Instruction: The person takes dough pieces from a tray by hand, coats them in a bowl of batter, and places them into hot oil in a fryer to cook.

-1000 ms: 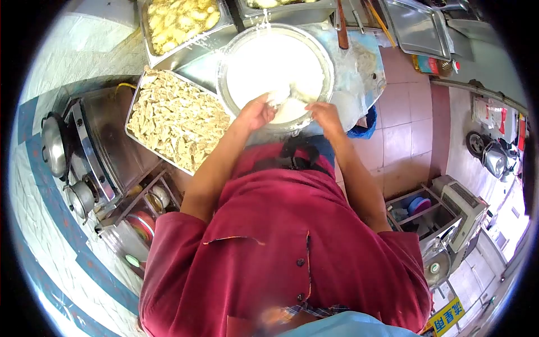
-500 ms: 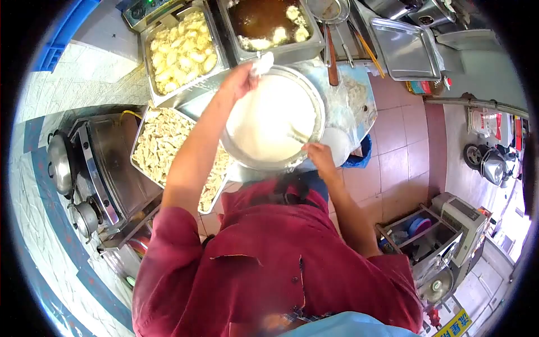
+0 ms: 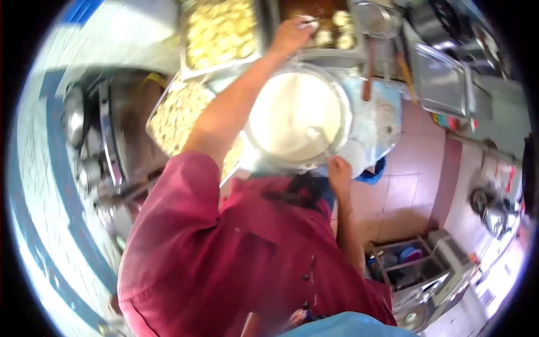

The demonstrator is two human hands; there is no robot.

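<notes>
My left hand reaches over the near edge of the fryer of brown oil, fingers closed on a white batter-coated piece. Motion blur hides what lies under the coating. Below it stands a wide metal basin of creamy white batter. At the basin's near right rim, my right hand is closed around the handle of a spoon, whose bowl rests in the batter. Several pale battered pieces float in the oil, right of my left hand.
Left of the fryer is a metal tray of yellow fried pieces. A tray of pale strips lies below it, partly under my left forearm. A strainer, a wooden handle and a metal tray are to the right.
My left hand has moved from the basin's far rim up and right over the oil, carrying the battered piece. The spoon's bowl now shows in the batter. The whole view has shifted.
</notes>
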